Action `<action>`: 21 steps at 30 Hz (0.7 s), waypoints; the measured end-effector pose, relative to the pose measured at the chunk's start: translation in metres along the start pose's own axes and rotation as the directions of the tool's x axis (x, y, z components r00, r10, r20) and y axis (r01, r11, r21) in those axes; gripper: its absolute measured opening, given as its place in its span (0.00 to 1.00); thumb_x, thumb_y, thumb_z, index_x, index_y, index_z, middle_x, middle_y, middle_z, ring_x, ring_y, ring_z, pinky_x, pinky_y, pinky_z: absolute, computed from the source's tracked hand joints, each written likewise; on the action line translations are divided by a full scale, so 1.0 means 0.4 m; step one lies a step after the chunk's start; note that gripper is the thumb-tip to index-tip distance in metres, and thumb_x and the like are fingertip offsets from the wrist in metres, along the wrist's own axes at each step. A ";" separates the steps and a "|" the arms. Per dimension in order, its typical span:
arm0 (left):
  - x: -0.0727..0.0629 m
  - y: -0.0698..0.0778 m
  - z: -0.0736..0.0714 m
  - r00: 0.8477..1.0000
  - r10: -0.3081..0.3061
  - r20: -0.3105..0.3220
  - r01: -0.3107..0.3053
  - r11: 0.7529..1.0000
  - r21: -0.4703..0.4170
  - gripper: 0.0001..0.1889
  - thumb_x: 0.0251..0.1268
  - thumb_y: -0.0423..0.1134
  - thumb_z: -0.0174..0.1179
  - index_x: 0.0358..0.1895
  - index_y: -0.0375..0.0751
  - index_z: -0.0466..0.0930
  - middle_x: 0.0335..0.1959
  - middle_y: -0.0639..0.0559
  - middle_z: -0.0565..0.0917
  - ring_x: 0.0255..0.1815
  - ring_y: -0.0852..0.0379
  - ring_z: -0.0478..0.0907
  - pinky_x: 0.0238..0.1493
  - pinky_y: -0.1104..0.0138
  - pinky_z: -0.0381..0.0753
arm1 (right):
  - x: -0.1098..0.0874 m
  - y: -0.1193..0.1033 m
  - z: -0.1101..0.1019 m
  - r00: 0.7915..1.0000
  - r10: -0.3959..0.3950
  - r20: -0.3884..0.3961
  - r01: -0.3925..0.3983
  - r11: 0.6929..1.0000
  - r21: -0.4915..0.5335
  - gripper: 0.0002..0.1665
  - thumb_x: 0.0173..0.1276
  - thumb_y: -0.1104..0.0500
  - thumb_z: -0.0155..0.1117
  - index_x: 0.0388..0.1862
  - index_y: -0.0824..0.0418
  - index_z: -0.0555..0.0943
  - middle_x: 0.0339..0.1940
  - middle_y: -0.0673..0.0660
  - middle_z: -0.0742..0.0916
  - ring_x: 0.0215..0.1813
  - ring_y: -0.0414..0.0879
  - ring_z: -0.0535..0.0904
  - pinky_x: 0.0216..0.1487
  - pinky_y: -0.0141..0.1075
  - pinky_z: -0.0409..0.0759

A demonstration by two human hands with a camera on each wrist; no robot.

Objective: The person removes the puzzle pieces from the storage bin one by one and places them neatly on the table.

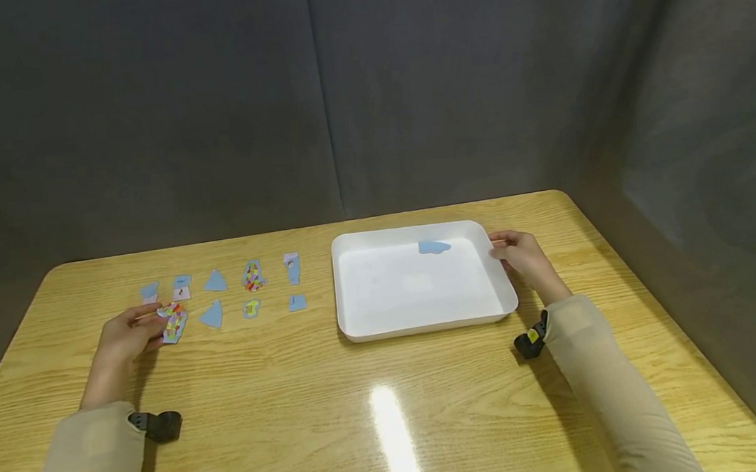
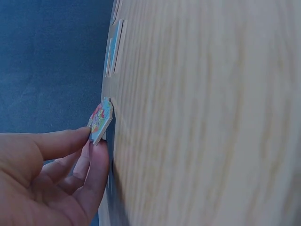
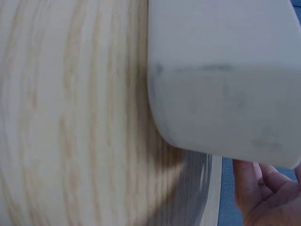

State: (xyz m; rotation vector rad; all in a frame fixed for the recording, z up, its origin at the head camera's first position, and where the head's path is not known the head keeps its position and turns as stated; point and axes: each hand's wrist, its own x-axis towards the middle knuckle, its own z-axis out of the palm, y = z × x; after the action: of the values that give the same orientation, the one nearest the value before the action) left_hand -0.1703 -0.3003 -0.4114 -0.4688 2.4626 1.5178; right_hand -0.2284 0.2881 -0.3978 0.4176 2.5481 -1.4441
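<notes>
My left hand (image 1: 124, 340) pinches a multicoloured puzzle piece (image 1: 174, 323) with a blue edge between thumb and fingers. The left wrist view shows this piece (image 2: 100, 121) tilted, close over the wood. On the right, my other hand (image 1: 528, 262) grips the right side of a white tray (image 1: 429, 329), thumb and fingers at its rim. In the right wrist view the tray's outer wall (image 3: 225, 108) fills much of the picture and partly hides the fingers (image 3: 247, 186). A single blue puzzle piece (image 1: 433, 247) lies inside the tray near its back wall.
Puzzle pieces lie in two rows left of the tray, among them a blue triangle (image 1: 215, 281), a colourful piece (image 1: 252, 276) and a small blue piece (image 1: 297, 302). The wooden table (image 1: 284, 412) ends at a dark curtain (image 1: 218, 130) behind.
</notes>
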 end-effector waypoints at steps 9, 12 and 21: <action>0.009 0.003 0.007 0.998 0.005 -0.055 -0.002 0.999 0.049 0.28 0.69 0.32 0.50 0.68 0.22 0.57 0.26 0.71 0.72 0.25 0.76 0.73 0.30 0.78 0.80 | 0.001 0.003 0.001 1.000 -0.015 0.005 0.015 1.000 0.017 0.26 0.70 0.65 0.52 0.67 0.69 0.67 0.56 0.64 0.75 0.42 0.41 0.73 0.37 0.23 0.75; 0.012 0.004 0.010 0.998 -0.006 -0.068 0.009 0.999 0.048 0.28 0.68 0.32 0.51 0.67 0.21 0.58 0.27 0.69 0.72 0.25 0.76 0.73 0.30 0.78 0.80 | 0.000 0.002 0.001 1.000 -0.014 0.004 0.014 1.000 0.016 0.26 0.70 0.65 0.52 0.67 0.69 0.67 0.55 0.63 0.76 0.42 0.41 0.73 0.37 0.23 0.75; 0.002 0.010 0.010 0.997 -0.010 -0.080 0.015 0.997 0.072 0.26 0.70 0.34 0.49 0.65 0.19 0.60 0.28 0.63 0.75 0.25 0.75 0.72 0.29 0.77 0.80 | -0.003 0.000 -0.002 1.000 -0.016 0.005 0.016 1.000 0.024 0.27 0.69 0.65 0.52 0.66 0.69 0.68 0.53 0.62 0.76 0.40 0.39 0.72 0.36 0.22 0.74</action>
State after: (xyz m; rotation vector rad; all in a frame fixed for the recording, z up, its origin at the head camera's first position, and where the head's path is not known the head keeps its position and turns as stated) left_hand -0.1724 -0.2952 -0.4100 -0.5403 2.5593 1.4263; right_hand -0.2272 0.2887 -0.3971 0.3973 2.5380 -1.4809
